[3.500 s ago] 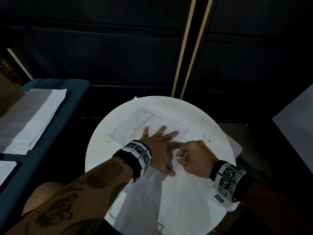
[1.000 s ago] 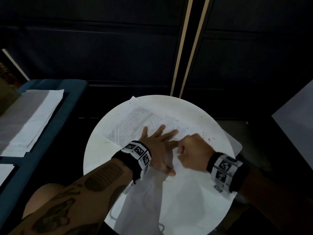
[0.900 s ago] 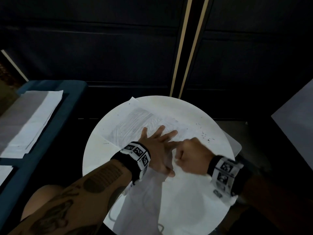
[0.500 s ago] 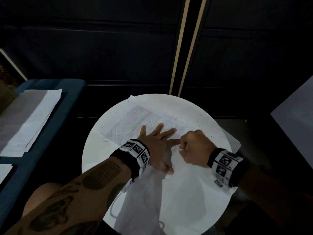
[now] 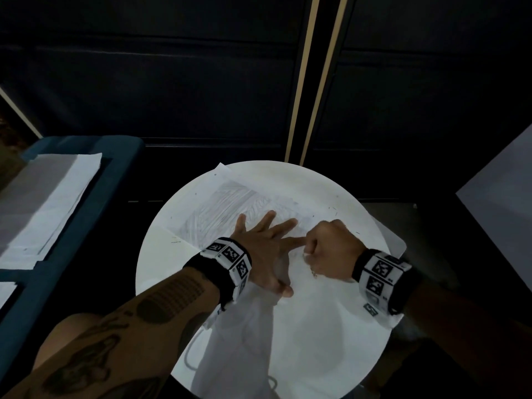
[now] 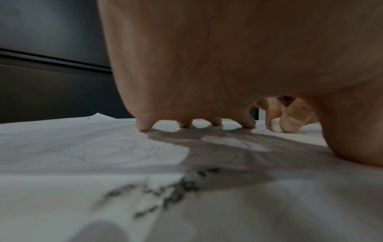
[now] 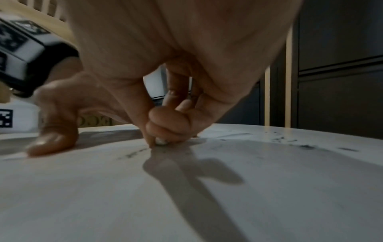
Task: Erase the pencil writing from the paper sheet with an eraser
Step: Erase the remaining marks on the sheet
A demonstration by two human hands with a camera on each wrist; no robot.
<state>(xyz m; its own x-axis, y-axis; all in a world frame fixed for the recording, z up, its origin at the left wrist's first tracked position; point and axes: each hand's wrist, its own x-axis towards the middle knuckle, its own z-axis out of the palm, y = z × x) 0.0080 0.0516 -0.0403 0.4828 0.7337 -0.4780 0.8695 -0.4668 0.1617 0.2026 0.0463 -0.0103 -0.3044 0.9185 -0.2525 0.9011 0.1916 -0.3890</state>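
1. round white table [image 5: 331,355], under both hands, in front of dark wall panels.
2. blue bench [image 5: 86,226] well off to the left of the grip, stacked with loose white sheets [image 5: 43,203].
3. paper sheet [image 5: 218,208] spread flat on the table, running from beneath the grip out to the far left; far corner lifted slightly off the rim. grey pencil shading [image 5: 230,205] just beyond the left fingertips; paper close to the grip much paler.
4. left hand [image 5: 266,249] laid flat on the sheet, fingers straight and fanned apart, tips pressing the paper down; forefinger reaching right to just beside the grip. from the left wrist view, four fingertips [image 6: 143,126] planted on the paper, palm arched above it.
5. right hand [image 5: 331,249] curled into a loose fist immediately right of the left forefinger, thumb and forefinger pinching the eraser, other fingers folded in.
6. marker wristbands [image 5: 230,257] on both wrists.
7. eraser [image 7: 161,141], small and white, held inside the pinch, bottom end touching the sheet; seen also from the left wrist view [image 6: 276,126] behind the left palm.
8. dark crumbs [image 7: 290,140] scattered on the surface right of the grip, and a thin dark smear just left of it.
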